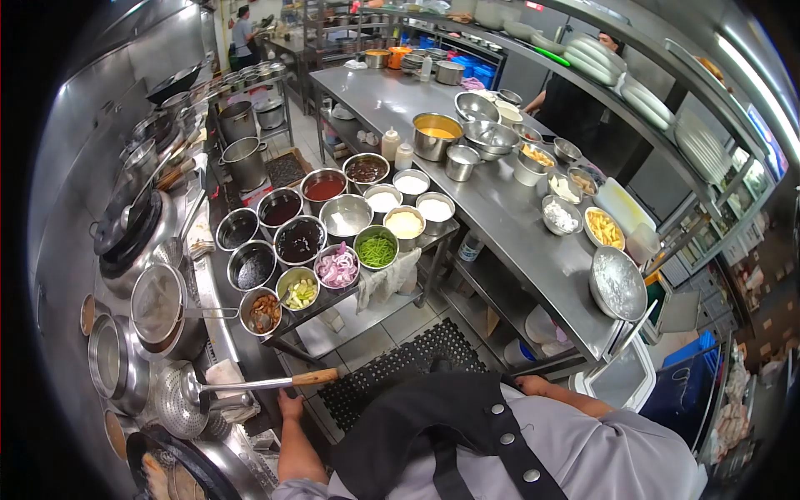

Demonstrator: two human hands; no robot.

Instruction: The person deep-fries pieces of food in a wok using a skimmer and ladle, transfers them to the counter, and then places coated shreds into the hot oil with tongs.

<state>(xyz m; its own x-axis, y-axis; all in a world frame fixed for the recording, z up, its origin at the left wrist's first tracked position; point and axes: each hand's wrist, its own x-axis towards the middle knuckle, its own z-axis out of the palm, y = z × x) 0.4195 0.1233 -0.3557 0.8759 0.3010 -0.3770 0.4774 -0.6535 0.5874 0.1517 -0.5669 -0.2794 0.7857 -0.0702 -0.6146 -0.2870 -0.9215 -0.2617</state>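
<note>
While the skimmer [179, 400] lies in the lower left of the frame, its wooden grip juts toward the lower centre, just above the left hand [290, 406]. Whether that hand touches the grip or rests on the stove's edge, I cannot tell, nor whether its fingers are open or closed. The right hand [532, 384], lower right of centre, is partly hidden by the apron [400, 417]; its fingers' state cannot be told either. I judge the step in hand to be a pause beside the stove. Lifting the skimmer would call for wrapping the fingers round its wooden end and keeping its bowl level.

One cloth [229, 383] lies by the skimmer's handle, one strainer [158, 304] sits above at the left, and one wok [208, 467] shows at the bottom left.

Fifteen tubs [346, 217] crowd the low worktop [437, 239] at the centre: four dark, one red, one brown, one of clear or pale liquid, three white, one pale yellow, one green, one of sliced onion, one yellow-green and one of brown pieces. Two bottles [390, 144] stand just behind them.

Across the long worktop [517, 225], right of centre, are one pot [437, 137] of orange liquid, one dish [604, 228] of yellow strips and, nearest the right hand, one large bowl [618, 283]. Two other people are visible, one upper left, one upper right.
</note>
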